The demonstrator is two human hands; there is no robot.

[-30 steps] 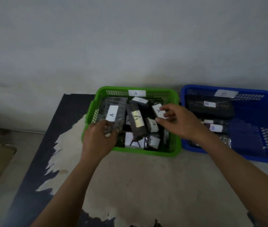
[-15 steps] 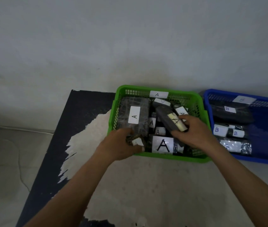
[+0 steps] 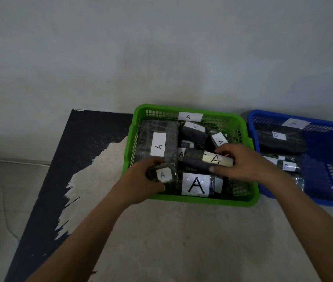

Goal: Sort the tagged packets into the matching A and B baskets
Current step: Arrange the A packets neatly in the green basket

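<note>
A green basket (image 3: 190, 201) tagged A holds several dark packets with white A tags. To its right stands a blue basket (image 3: 324, 201) tagged B, with dark packets tagged B inside. Inside the green basket, my right hand (image 3: 243, 163) grips a long dark packet with a pale A tag (image 3: 206, 160), lying across the others. At the basket's front left, my left hand (image 3: 141, 180) holds a small packet with an A tag (image 3: 162, 175). A large flat A packet (image 3: 157, 143) lies just behind it.
Both baskets sit on a dark tabletop (image 3: 76, 159) with a worn pale patch (image 3: 171, 241), pushed against a grey wall. The table's left edge runs diagonally, with pale floor (image 3: 2, 200) beyond it.
My right hand has turned the long A packet so it lies level across the basket. My left hand has drawn a small A packet up at the basket's front left.
</note>
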